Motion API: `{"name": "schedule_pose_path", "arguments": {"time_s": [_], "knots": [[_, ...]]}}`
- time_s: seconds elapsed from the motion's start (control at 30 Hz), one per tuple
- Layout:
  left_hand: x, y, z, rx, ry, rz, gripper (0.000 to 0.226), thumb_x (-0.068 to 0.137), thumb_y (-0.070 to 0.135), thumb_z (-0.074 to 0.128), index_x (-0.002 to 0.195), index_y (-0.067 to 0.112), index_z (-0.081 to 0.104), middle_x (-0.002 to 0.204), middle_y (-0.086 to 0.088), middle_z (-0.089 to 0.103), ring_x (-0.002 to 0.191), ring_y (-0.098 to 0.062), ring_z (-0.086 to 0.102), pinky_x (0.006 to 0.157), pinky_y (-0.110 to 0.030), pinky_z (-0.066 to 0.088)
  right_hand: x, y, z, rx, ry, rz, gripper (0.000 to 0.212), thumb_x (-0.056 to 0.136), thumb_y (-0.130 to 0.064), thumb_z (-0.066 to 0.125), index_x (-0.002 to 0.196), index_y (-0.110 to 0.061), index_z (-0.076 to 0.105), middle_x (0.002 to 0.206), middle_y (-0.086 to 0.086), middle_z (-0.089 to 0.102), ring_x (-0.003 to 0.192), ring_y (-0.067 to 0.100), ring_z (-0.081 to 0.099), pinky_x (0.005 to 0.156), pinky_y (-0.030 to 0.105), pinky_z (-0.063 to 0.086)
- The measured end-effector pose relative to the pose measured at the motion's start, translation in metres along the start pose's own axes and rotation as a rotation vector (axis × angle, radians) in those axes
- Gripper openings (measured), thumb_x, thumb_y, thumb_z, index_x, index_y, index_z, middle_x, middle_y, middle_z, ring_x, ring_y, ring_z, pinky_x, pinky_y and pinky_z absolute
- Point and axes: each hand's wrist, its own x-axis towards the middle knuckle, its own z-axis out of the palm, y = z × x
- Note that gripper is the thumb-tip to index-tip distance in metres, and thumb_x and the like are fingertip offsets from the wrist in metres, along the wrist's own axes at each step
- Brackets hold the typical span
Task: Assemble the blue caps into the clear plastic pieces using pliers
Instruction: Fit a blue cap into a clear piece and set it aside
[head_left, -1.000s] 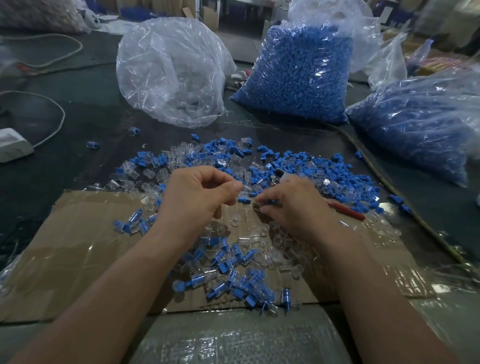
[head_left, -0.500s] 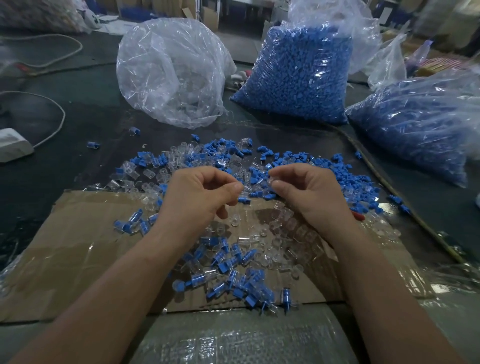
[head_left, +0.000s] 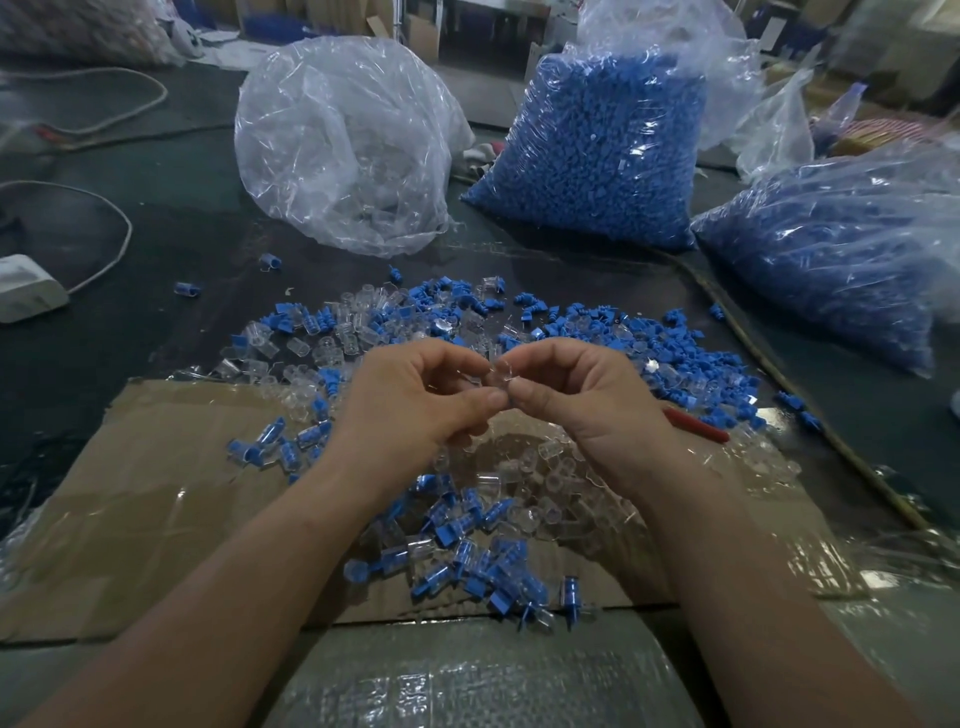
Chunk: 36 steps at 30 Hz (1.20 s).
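Left hand (head_left: 415, 402) and right hand (head_left: 587, 395) meet fingertip to fingertip, both pinching a clear piece (head_left: 503, 372) right between them, over the pile (head_left: 649, 353). Can't tell if a cap's in there. Pliers (head_left: 696, 423) lie just right, only a red handle showing.

Bare cardboard (head_left: 130, 499) left of parts pile (head_left: 519, 332); bags (head_left: 597, 156) block far side
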Motion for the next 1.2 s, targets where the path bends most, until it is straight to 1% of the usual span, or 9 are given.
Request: {"name": "schedule_pose_path", "arguments": {"time_s": [0.23,0.37,0.5,0.57,0.7,0.83,0.9,1.07,1.2], "knots": [[0.002,-0.001,-0.002,-0.060,0.006,0.012,0.017,0.077,0.000,0.065,0.074,0.016,0.066,0.063,-0.001,0.070,0.055,-0.011,0.066,0.051,-0.016,0.051,0.001,0.001,0.000,0.005,0.036,0.008,0.015,0.067,-0.015,0.064,0.082,-0.016,0.065,0.078,0.003,0.071,0.079,0.021,0.068,0.075,0.026,0.054],[0.002,0.000,-0.002,-0.080,-0.019,0.012,0.019,0.078,-0.001,0.064,0.071,0.017,0.066,0.063,0.000,0.070,0.057,-0.009,0.065,0.052,-0.017,0.052,0.002,0.001,-0.002,0.027,0.060,-0.002,0.016,0.067,-0.016,0.063,0.084,-0.015,0.064,0.076,0.000,0.071,0.076,0.018,0.067,0.077,0.028,0.055],[0.001,0.002,-0.001,-0.081,-0.026,0.045,0.025,0.073,0.003,0.068,0.061,0.025,0.068,0.084,0.007,0.071,0.063,-0.005,0.063,0.056,-0.018,0.053,0.002,0.000,-0.001,-0.007,0.021,0.052,0.020,0.070,-0.018,0.059,0.088,-0.013,0.064,0.081,0.001,0.070,0.076,0.016,0.067,0.074,0.025,0.054],[0.000,0.003,-0.001,-0.074,-0.033,0.059,0.026,0.073,0.003,0.068,0.060,0.025,0.068,0.087,0.011,0.071,0.063,-0.004,0.063,0.053,-0.016,0.051,0.001,-0.001,0.001,-0.036,-0.006,0.079,0.018,0.074,-0.018,0.058,0.090,-0.012,0.064,0.081,0.002,0.069,0.074,0.015,0.067,0.072,0.023,0.053],[0.000,0.003,-0.002,-0.013,-0.012,0.083,0.020,0.074,0.003,0.068,0.068,0.022,0.067,0.069,0.007,0.071,0.056,-0.003,0.061,0.052,-0.014,0.050,0.000,-0.001,0.002,0.007,-0.005,0.107,0.008,0.085,-0.012,0.052,0.090,-0.007,0.054,0.071,0.003,0.069,0.067,0.017,0.066,0.066,0.022,0.053],[0.001,0.001,-0.002,-0.001,0.050,0.080,0.023,0.076,0.001,0.067,0.067,0.022,0.065,0.060,0.010,0.068,0.052,0.000,0.060,0.051,-0.011,0.048,-0.001,-0.003,0.005,0.003,0.001,0.100,0.021,0.085,-0.024,0.049,0.093,-0.007,0.060,0.073,0.005,0.069,0.067,0.019,0.066,0.065,0.023,0.052],[0.002,0.000,-0.003,-0.018,0.087,0.070,0.023,0.076,0.000,0.067,0.066,0.021,0.065,0.058,0.010,0.067,0.053,-0.001,0.061,0.051,-0.012,0.048,-0.001,-0.004,0.006,-0.023,0.009,0.078,0.027,0.078,-0.031,0.054,0.094,-0.011,0.064,0.072,0.003,0.068,0.065,0.015,0.064,0.065,0.021,0.052],[0.002,-0.001,-0.003,-0.023,0.049,0.029,0.014,0.074,0.004,0.070,0.068,0.016,0.066,0.060,0.005,0.068,0.055,-0.005,0.063,0.053,-0.014,0.050,-0.003,-0.003,0.011,-0.085,0.076,-0.054,0.019,0.067,-0.021,0.067,0.084,-0.013,0.068,0.067,-0.005,0.068,0.061,0.005,0.060,0.060,0.016,0.049],[0.003,-0.002,-0.003,-0.049,0.081,0.008,0.014,0.070,0.003,0.072,0.067,0.014,0.064,0.058,0.004,0.067,0.053,-0.006,0.063,0.051,-0.014,0.050,0.000,0.000,0.009,-0.057,0.146,-0.038,0.006,0.077,-0.015,0.061,0.083,-0.015,0.063,0.072,-0.005,0.069,0.066,0.008,0.065,0.062,0.017,0.051]]}}
